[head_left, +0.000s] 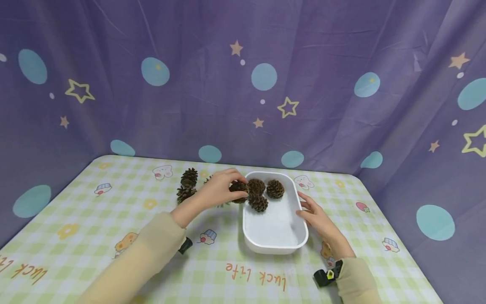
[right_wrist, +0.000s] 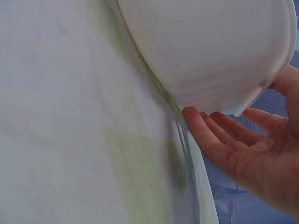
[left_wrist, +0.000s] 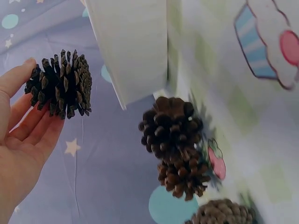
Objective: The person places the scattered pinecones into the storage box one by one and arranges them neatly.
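A brown pine cone (left_wrist: 60,84) is pinched between the thumb and fingers of my left hand (head_left: 219,188), just over the left rim of a white rectangular tub (head_left: 279,230). Inside the tub's far part lie three pine cones, one at the back left (head_left: 256,185), another nearer me (head_left: 259,204) and a third to the right (head_left: 275,189). My right hand (head_left: 317,216) touches the tub's right side, its fairly straight fingers (right_wrist: 212,140) against the outer wall and its thumb near the rim.
More pine cones stand on the table left of the tub, including a far one (head_left: 189,177) and a nearer one (head_left: 186,194); my left hand partly hides others. A green checked cloth (head_left: 212,270) covers the table. Behind it hangs a purple curtain (head_left: 228,126).
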### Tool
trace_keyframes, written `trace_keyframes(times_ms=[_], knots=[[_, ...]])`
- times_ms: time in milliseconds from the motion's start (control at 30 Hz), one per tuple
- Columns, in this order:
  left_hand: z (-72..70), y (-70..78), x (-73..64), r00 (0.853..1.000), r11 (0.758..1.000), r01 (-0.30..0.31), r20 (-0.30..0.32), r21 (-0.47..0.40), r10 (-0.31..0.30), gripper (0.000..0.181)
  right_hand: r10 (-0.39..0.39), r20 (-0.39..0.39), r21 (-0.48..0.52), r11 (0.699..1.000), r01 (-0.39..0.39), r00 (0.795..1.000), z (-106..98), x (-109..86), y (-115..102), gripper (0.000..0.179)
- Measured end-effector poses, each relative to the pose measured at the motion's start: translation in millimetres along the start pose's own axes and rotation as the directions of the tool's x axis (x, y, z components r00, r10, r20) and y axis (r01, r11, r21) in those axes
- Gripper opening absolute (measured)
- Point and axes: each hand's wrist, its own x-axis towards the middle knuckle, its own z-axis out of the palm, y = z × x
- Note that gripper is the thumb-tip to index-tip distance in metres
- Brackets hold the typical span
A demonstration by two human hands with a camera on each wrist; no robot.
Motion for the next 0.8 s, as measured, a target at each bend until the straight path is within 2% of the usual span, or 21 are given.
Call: trace_keyframes(times_ms=[167,367,600,800], knots=[[9.1,6.0,9.1,1.000,0.999,-0.003,0.011,-0.040,0.004,0.034,-0.004,-0.001,0.005,1.000,0.004,1.000,0,-0.6,0,0.066],[22.7,10.3,21.6,0.999,0.997,-0.034,0.006,-0.073,0.035,0.034,-0.013,-0.001,0.012,1.000,0.013,1.000,0,-1.1,1,0.067],[31.4,15.9,32.1,0.998,0.998,-0.041,0.046,-0.052,0.043,0.036,-0.031,0.000,0.007,0.999,0.031,1.000,0,0.6,3,0.068],[38.4,19.6,40.5,0.993,0.995,-0.094,0.062,-0.023,0.096,0.034,-0.075,0.005,-0.005,0.997,0.075,0.997,1,-2.8,1,0.067]])
